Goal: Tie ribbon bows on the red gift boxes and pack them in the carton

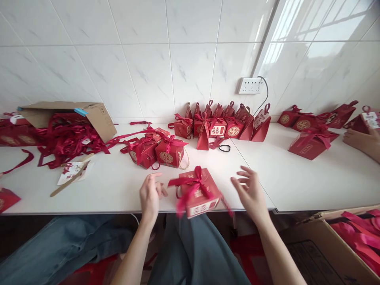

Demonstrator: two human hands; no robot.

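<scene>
A red gift box [204, 180] with a ribbon bow tied over its top sits at the front edge of the table, tilted and slightly blurred. To its left is my left hand [151, 194], fingers loosely bent and apart, not touching the box. My right hand [248, 190] hovers on the other side with spread fingers and nothing in it. Just behind the box, a cluster of bow-tied red boxes [169, 152] stands on the table, with a twisted cord loop hanging off one.
Several red boxes [218, 130] stand in rows by the tiled wall. On the left, a cardboard box [102, 118] spills red ribbons [63, 138]. Another person's hand [363, 142] is at far right, beyond a bow-tied box [310, 146]. An open carton [326, 249] stands lower right.
</scene>
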